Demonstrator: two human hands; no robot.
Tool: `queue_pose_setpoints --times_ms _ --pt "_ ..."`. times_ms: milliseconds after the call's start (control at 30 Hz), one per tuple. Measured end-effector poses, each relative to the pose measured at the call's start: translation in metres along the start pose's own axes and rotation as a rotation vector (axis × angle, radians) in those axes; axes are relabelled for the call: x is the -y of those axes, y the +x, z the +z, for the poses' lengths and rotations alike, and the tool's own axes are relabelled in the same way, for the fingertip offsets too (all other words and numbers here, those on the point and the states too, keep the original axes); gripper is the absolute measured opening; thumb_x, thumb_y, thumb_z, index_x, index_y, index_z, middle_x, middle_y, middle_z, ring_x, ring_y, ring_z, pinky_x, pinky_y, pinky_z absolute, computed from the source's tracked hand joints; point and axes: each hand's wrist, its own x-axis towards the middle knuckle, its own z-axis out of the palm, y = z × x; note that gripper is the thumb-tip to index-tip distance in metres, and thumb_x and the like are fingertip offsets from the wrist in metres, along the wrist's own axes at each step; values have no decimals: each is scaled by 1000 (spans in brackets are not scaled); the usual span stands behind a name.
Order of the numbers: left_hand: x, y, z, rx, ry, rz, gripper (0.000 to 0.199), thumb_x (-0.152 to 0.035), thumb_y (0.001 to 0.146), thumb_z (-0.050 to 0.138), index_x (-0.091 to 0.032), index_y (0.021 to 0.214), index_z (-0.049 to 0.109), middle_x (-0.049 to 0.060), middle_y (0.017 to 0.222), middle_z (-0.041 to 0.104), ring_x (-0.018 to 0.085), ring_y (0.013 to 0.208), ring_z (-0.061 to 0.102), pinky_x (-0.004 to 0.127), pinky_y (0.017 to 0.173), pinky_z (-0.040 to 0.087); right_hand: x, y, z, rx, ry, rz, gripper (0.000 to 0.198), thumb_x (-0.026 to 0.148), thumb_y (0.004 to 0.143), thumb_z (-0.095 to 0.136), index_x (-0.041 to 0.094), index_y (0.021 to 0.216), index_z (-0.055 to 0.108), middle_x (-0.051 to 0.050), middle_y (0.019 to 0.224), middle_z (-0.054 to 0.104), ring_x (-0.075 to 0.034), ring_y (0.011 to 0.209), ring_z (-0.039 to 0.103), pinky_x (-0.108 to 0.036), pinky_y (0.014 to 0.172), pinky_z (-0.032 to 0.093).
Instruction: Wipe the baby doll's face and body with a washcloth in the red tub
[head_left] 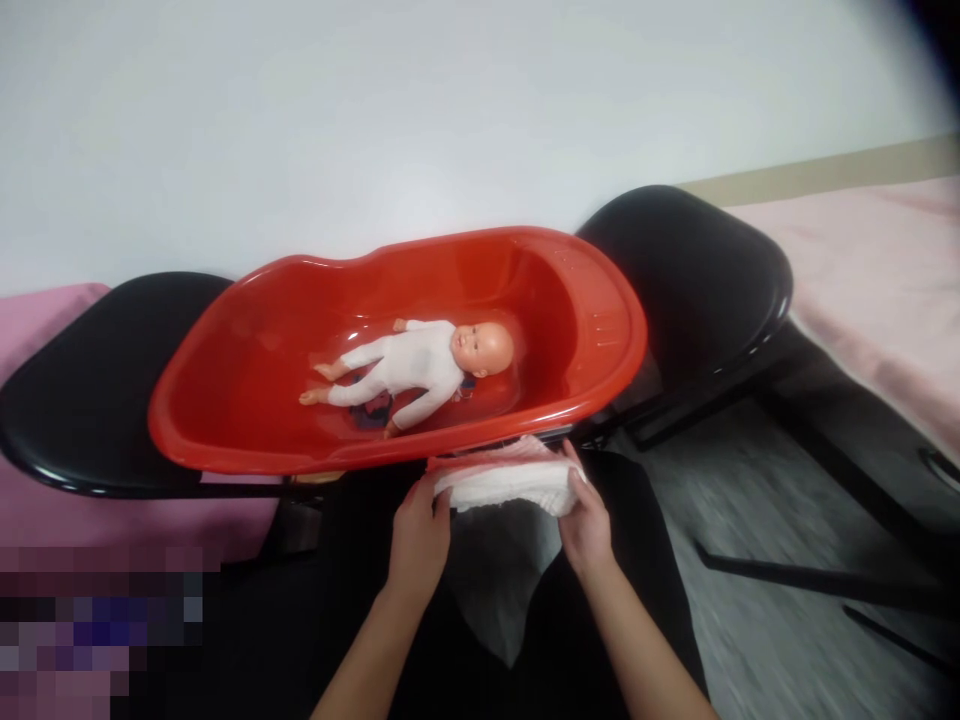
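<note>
My left hand [420,520] and my right hand [585,515] hold a folded white and pink cloth [510,485] between them, one at each end. Fingers of both hands are closed on its edges. The cloth is just in front of the near rim of a red baby bathtub [247,400], above my lap. Inside the tub a baby doll [412,360] lies on its back, its head toward the right and its feet toward the left. The doll has a white cloth body and a bald head. Dark printed marks show on the tub floor beneath it.
Black chair seats stand at the tub's left end [82,390] and right end [690,270]. A pink surface [232,520] is at left, and a pale pink cover [877,270] at right. Dark chair legs [795,580] cross the grey floor. A white wall [450,110] rises behind.
</note>
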Motion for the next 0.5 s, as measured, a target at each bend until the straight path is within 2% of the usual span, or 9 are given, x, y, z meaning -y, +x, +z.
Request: queue_pose_setpoints --times_ms 100,233,367,500 --pt "8 3 -3 -8 145 147 27 -17 87 51 -20 106 69 9 109 68 24 105 62 40 99 45 5 -1 -2 66 -23 14 59 38 81 69 27 137 55 -2 117 70 -23 103 65 -39 98 45" --pt "16 5 -10 -36 175 216 23 -15 89 48 -20 99 68 8 106 67 23 105 61 38 98 45 4 -1 -7 149 -52 71 48 41 80 70 21 123 67 -6 107 73 -24 94 66 -38 92 48" --pt "19 4 -13 -43 199 238 24 -14 91 44 -18 104 63 9 107 64 22 106 59 39 99 45 -3 0 -6 99 -101 97 30 39 74 77 18 95 77 -9 96 75 -28 95 68 -43 92 49" --pt "19 4 -9 -91 356 293 32 -12 90 42 -15 115 62 13 111 57 26 109 54 45 100 45 -8 -3 -3 100 -188 100 35 40 71 80 19 99 76 -8 96 75 -29 97 68 -45 94 49"
